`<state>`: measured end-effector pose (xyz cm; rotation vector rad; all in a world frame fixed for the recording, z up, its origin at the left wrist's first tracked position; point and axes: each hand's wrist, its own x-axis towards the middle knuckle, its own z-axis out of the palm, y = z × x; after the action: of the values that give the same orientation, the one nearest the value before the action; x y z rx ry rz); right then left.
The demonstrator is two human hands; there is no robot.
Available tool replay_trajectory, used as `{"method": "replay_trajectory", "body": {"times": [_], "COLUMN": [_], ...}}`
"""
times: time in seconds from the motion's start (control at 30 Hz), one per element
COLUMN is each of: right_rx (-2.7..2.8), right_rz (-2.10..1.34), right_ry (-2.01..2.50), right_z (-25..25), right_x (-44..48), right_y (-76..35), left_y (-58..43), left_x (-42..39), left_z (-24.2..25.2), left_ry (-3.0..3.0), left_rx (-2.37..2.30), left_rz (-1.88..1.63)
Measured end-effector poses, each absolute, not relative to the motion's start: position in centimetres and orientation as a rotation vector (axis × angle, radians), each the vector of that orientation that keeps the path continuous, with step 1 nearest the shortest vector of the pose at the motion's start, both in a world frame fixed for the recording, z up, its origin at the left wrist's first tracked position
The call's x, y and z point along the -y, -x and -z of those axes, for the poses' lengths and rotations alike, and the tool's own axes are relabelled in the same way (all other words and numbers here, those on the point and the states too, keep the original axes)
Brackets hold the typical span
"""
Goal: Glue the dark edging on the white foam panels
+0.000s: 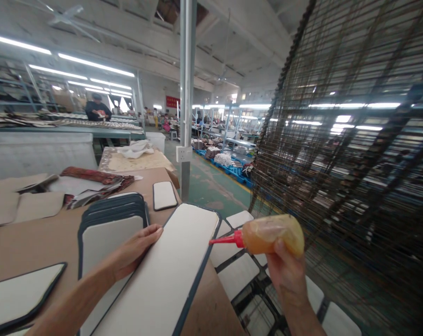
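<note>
My L hand (137, 249) lies flat, fingers spread out, not gripping anything. Fingertips rest on the left edge of the long white panel (169, 275), which has dark blue trim and runs along the worktop's right edge, its near end going out of frame at the bottom. My R hand (285, 275) is closed tight round the glue bottle (272, 235), a soft amber one held on its side out past the worktop's right edge. Its red nozzle (225, 240) points left, the tip just beside the panel's right trim. Can't tell if it touches.

Under the bottle, below worktop level, more white pieces (237, 275) lie in rows on a dark frame.

Left of my L hand is a stack of same-type panels (109, 224), w/ the wrist across its near part. One more panel (22, 291) sits at the worktop's near-left corner. The brown worktop (39, 238) shows between them.

Further back there's a small white panel (164, 195) near the far-right corner, and fabric scraps (92, 179) plus beige cut pieces toward the far-left.

Beyond that: a steel pillar (187, 93) just past the far edge, a tall wire rack (355, 140) filling the right side, and blue pallets (236, 170) on the green floor. A person (97, 109) stands at a far bench — too small to see what they're doing.
</note>
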<state>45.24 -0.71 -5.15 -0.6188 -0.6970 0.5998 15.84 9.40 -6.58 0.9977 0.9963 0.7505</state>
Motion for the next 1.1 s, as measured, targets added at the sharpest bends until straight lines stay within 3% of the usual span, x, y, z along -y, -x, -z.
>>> {"method": "replay_trajectory", "body": {"times": [1.1], "right_rx": [0.647], "right_rz": [-0.602], "right_ry": [0.707], "right_z": [5.5], "right_x": [5.4], "right_y": [-45.5], "left_y": [-20.9], "left_x": [-11.4], "left_z": [5.8], "left_ry": [-1.065], "left_rx": [-0.908], "left_rz": [-0.745]}}
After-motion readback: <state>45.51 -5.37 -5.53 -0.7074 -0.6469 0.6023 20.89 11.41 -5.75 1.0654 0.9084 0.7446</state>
